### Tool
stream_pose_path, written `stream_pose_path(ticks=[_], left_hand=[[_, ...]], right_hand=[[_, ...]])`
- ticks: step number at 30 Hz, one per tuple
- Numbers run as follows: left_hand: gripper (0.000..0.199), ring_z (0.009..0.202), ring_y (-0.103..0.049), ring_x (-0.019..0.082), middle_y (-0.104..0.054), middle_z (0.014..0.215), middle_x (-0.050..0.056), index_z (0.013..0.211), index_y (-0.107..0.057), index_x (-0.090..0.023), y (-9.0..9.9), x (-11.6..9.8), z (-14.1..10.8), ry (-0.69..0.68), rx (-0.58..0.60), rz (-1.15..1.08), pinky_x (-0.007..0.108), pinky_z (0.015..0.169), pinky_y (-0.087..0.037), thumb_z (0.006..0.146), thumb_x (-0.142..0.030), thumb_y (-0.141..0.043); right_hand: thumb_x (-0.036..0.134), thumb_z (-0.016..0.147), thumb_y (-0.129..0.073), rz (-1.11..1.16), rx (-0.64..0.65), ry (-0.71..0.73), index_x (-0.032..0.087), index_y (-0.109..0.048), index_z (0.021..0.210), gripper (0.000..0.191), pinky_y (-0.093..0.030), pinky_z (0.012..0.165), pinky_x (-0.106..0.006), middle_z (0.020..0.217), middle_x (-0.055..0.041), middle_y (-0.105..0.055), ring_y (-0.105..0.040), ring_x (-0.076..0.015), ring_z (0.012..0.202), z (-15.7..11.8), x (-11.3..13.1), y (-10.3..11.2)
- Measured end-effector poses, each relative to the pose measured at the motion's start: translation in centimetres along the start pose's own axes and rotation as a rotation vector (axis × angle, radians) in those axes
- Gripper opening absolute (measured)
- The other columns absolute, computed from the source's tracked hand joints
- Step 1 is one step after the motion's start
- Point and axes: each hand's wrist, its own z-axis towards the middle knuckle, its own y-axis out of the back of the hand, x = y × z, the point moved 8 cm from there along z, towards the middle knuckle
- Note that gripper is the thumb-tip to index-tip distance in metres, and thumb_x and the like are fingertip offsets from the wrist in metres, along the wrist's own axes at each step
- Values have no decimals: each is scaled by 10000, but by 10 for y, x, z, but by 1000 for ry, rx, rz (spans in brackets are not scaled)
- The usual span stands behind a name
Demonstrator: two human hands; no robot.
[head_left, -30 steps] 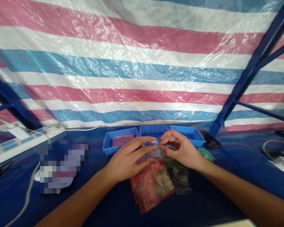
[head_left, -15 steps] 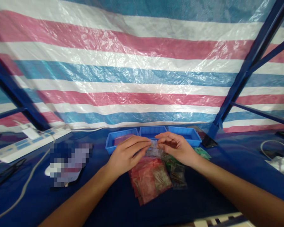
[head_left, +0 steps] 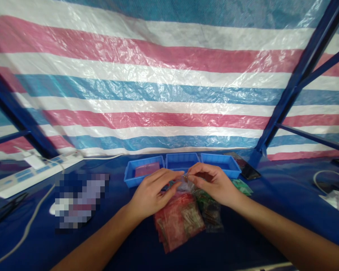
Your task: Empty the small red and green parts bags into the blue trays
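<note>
My left hand hovers over the pile of bags, its thumb and forefinger apart, with nothing visible held between them. My right hand is closed in a pinch on a small shiny metal piece, too small and blurred to name; the left forefinger's tip is close beside it. Below the fingers lies a clear plastic bag, partly hidden. Red plastic bags with small parts inside are stacked on the table in front of my hands. To their right sits another clear bag holding thin brownish pieces, next to a dark green bag.
Three blue trays stand behind my hands: a left tray with a pink item inside, a middle tray and a right tray. A dark phone and green packets lie right. A power strip lies left.
My right hand has come in leftward, its fingertips closing on the small metal piece. My left fingertips have parted from their earlier near-pinch. The view has shifted slightly.
</note>
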Motion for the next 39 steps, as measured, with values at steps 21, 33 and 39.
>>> stream_pose_path(ticks=[21, 33, 39], left_hand=[[287, 1115, -743, 205, -786, 1214, 91, 1299, -740, -209, 3, -6, 1, -127, 9, -20, 358, 964, -650, 1032, -120, -682], [474, 1192, -735, 204, -723, 1362, 116, 1449, -641, -215, -1, 9, -7, 42, -31, 20, 312, 1023, -644, 990, -189, -756], [472, 1337, -644, 245, -651, 1480, 118, 1420, -693, -245, 2, 2, -3, -89, -1, 101, 417, 1163, -566, 964, -166, -785]], right_hand=[[396, 991, -777, 174, -63, -100, 258, -797, 1129, 196, -657, 864, -352, 1255, -91, -796, -797, -181, 864, -4, -7, -7], [417, 925, -850, 203, -95, -193, 252, -740, 1120, 278, -647, 684, -312, 857, -22, -799, -771, -180, 696, -3, -21, -7], [408, 942, -835, 271, -80, -187, 264, -708, 1083, 238, -567, 537, -271, 818, -7, -765, -726, -168, 623, -1, -16, -5]])
